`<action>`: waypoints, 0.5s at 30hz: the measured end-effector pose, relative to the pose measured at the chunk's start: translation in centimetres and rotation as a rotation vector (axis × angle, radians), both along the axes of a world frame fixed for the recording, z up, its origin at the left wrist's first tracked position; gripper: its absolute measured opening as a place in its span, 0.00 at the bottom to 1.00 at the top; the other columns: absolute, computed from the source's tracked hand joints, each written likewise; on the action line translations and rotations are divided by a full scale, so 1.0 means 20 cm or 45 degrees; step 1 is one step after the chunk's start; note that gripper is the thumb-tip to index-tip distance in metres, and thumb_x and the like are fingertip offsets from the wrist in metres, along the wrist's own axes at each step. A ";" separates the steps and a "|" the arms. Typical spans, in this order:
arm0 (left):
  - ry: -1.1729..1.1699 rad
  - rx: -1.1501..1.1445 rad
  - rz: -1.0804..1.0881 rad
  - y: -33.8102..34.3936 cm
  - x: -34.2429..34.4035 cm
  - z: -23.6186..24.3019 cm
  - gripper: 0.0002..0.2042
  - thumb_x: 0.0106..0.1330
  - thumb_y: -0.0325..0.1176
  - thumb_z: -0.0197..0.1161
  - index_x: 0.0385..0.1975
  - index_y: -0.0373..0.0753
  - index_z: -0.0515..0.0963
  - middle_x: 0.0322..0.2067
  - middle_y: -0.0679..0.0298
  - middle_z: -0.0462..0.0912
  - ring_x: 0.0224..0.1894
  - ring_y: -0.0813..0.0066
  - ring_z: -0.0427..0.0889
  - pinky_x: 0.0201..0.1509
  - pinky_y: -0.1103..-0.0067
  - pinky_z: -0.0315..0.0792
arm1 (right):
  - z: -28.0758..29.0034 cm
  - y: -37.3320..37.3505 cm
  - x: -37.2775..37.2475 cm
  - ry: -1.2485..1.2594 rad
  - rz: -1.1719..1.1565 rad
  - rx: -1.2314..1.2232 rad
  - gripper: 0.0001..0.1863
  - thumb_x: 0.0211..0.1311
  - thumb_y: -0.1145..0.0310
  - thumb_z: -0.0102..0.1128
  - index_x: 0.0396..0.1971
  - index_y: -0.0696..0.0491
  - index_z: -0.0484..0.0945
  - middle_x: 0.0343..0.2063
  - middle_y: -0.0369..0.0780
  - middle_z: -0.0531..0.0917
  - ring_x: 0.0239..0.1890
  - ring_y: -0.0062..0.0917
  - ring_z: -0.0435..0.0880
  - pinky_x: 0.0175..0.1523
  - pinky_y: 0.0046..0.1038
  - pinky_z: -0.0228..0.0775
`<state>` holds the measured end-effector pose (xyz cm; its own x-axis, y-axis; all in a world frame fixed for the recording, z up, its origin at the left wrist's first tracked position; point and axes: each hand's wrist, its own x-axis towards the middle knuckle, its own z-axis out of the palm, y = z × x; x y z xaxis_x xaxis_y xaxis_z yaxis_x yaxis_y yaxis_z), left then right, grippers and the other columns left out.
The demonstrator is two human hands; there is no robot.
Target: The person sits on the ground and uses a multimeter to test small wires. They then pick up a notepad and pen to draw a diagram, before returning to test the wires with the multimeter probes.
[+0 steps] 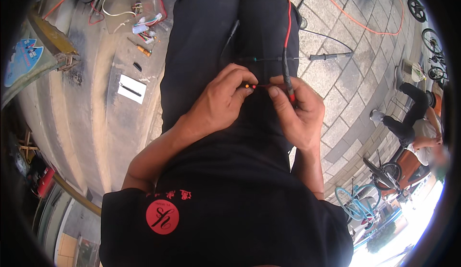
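Seated person, black trousers, both hands working over the lap.

Far left of the left hand, on the concrete ledge: a clear plastic box [129, 2] with white cable, a small orange-handled screwdriver [142, 49], and a white card [131, 88] with a dark pen-like item on it.

Left hand [218, 102]: fingers curled in, thumb and forefinger pinched on a tiny part with an orange tip [247, 86]. The part sits at the fingertips, in the gap between the two hands.

A thin red wire [261, 86] runs from that part to the right, meeting the thumb of the right hand.

Right hand [297, 108]: partly closed, thumb pressed toward the forefinger at the wire end; a red-and-black probe [288, 82] lies across its fingers, its red lead [288, 26] running up over the knee.

Beyond the right hand, on the paving: a soldering iron [331, 55], lying flat, well apart from both hands.
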<state>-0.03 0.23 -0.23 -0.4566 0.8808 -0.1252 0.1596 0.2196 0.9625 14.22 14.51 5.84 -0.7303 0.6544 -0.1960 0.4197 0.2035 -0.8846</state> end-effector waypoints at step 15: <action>-0.004 0.018 0.000 -0.01 0.00 0.00 0.10 0.68 0.15 0.64 0.47 0.34 0.80 0.48 0.59 0.79 0.39 0.72 0.83 0.45 0.77 0.79 | -0.02 0.00 0.01 0.026 -0.003 -0.025 0.11 0.68 0.73 0.72 0.47 0.58 0.86 0.31 0.39 0.87 0.31 0.21 0.84 0.38 0.23 0.75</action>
<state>0.01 0.08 -0.30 -0.4565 0.8823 -0.1146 0.1563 0.2063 0.9659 14.36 14.47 5.39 -0.7327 0.6522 -0.1942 0.4021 0.1847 -0.8968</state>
